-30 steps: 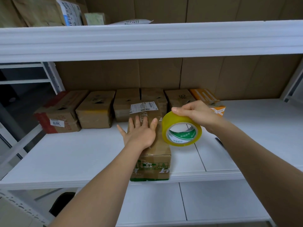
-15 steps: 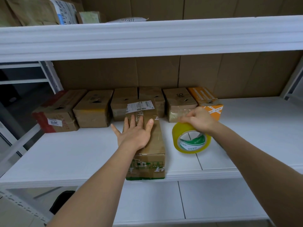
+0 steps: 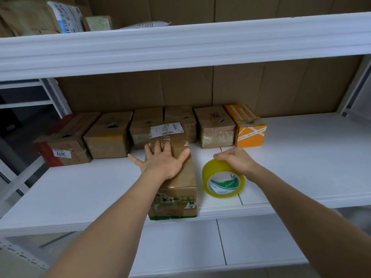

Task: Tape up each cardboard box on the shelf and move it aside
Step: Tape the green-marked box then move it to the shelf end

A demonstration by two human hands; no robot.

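— Where's the box being worked on?

— The long cardboard box (image 3: 176,177) lies on the white shelf (image 3: 80,189), its near end at the front edge and its labelled far end toward twelve o'clock, just short of the row of boxes (image 3: 180,127) along the back.

— And the hands?

— The left hand (image 3: 162,163) rests flat on the box top, fingers straight and spread. The right hand (image 3: 234,159), at three o'clock from the box, curls its fingers over the yellow tape roll (image 3: 222,181), which touches the shelf just beside the box.

— Anything else?

— An orange box (image 3: 249,129) ends the back row at one o'clock.
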